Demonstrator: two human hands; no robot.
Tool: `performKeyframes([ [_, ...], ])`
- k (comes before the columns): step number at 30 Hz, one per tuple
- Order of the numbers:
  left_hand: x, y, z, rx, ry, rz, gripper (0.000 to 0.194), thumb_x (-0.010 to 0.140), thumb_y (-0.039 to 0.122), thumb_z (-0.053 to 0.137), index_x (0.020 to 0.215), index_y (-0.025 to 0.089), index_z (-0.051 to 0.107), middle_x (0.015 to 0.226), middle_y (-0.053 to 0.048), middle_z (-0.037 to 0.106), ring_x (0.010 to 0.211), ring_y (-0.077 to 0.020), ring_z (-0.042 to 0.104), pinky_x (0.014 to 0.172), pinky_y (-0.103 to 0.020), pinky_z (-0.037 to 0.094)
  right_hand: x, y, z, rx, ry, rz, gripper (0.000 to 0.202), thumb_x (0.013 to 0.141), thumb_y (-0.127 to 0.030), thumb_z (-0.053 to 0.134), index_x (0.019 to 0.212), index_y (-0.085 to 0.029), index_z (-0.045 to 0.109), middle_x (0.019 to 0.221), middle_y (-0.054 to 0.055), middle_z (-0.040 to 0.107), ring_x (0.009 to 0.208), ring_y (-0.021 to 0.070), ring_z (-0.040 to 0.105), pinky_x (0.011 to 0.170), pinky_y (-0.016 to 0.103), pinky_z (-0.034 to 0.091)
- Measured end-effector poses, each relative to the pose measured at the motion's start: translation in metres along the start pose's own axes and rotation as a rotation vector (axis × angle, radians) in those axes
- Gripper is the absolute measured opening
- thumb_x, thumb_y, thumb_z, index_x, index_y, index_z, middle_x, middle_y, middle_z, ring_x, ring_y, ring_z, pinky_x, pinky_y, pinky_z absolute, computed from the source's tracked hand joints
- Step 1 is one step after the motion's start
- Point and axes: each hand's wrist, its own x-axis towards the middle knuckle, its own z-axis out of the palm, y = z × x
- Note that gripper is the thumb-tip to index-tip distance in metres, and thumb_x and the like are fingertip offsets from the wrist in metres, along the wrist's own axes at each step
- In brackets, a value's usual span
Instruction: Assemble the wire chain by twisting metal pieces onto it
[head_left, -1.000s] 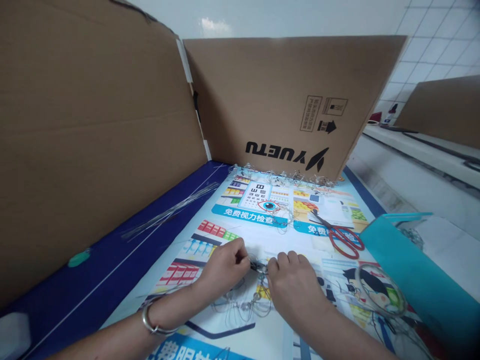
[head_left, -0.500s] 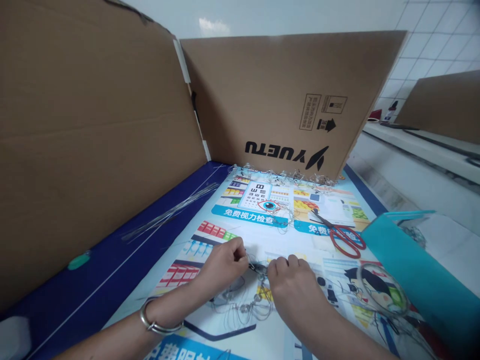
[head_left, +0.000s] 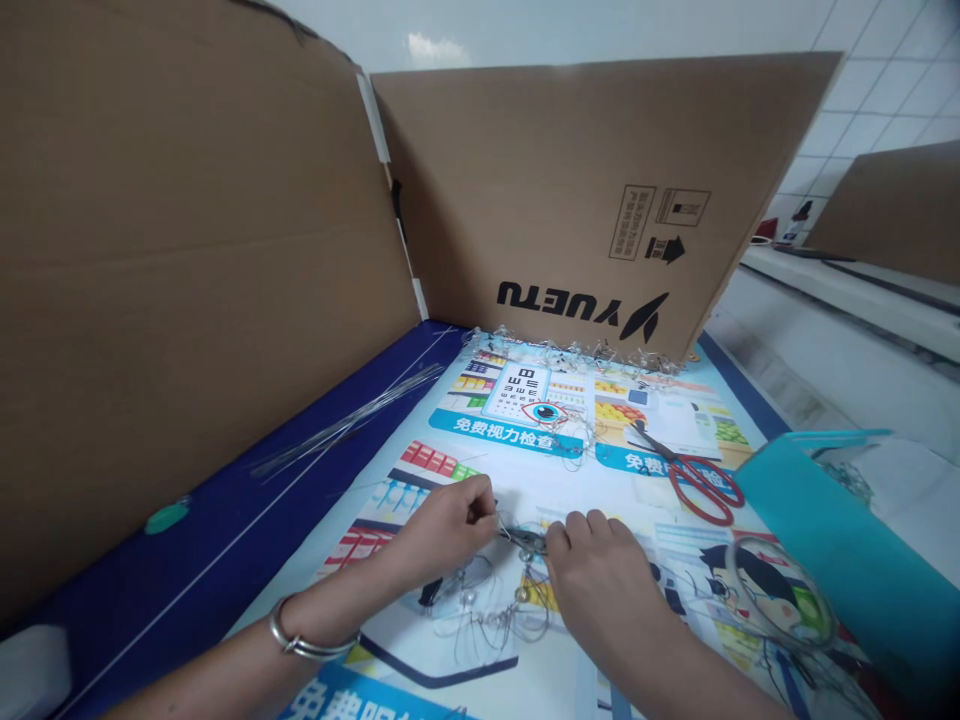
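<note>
So, the pliers (head_left: 525,540) are hard to read: just the dark jaws and a bit of metal poke out of the right hand (head_left: 600,570), and the handles are buried under the fingers. That grip is curled snugly round them, but I can't tell how far the jaws are apart. The left hand (head_left: 454,525) has its grip pinched at the thumb, seemingly on a thin wire (head_left: 504,520) running to the jaws; the fingertips are turned away.

All this sits over the middle of the table (head_left: 187,570), whose near edge is cut off. A tangle of looped wire and clear beads (head_left: 495,620) lies between the hands on a printed sheet (head_left: 585,490), too fine to count the loops. A small black thing (head_left: 430,592) is half under the left hand, no clue what.

Toward the table's right edge: red-handled scissors (head_left: 697,485), then a wire coil (head_left: 828,620) by a teal box (head_left: 840,560) that runs out of frame. Straight wires (head_left: 349,420) lie along the left side, ends blurry. More beaded bits (head_left: 577,355) line the far edge against a cardboard panel (head_left: 585,180), too small to separate.
</note>
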Motion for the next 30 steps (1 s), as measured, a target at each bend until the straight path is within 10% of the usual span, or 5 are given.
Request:
performKeyframes([
  [8, 0.002, -0.004, -0.023, -0.081, -0.244, 0.118, 0.002, 0.073, 0.016, 0.053, 0.072, 0.016, 0.055, 0.064, 0.003, 0.051, 0.057, -0.0084, 0.045, 0.05, -0.018, 0.033, 0.0, 0.006, 0.006, 0.007, 0.048, 0.001, 0.007, 0.077, -0.015, 0.055, 0.083, -0.018, 0.058, 0.076, 0.006, 0.054, 0.072, 0.0213, 0.047, 0.061, 0.034, 0.026],
  [30, -0.002, 0.0, -0.012, -0.015, -0.116, 0.079, 0.014, 0.078, 0.022, 0.049, 0.066, 0.016, 0.047, 0.058, 0.005, 0.047, 0.054, -0.0084, 0.041, 0.049, -0.018, 0.028, 0.001, 0.004, 0.01, 0.02, 0.115, -0.036, 0.01, 0.079, -0.024, 0.059, 0.087, -0.019, 0.057, 0.077, 0.004, 0.054, 0.074, 0.0207, 0.045, 0.062, 0.034, 0.024],
])
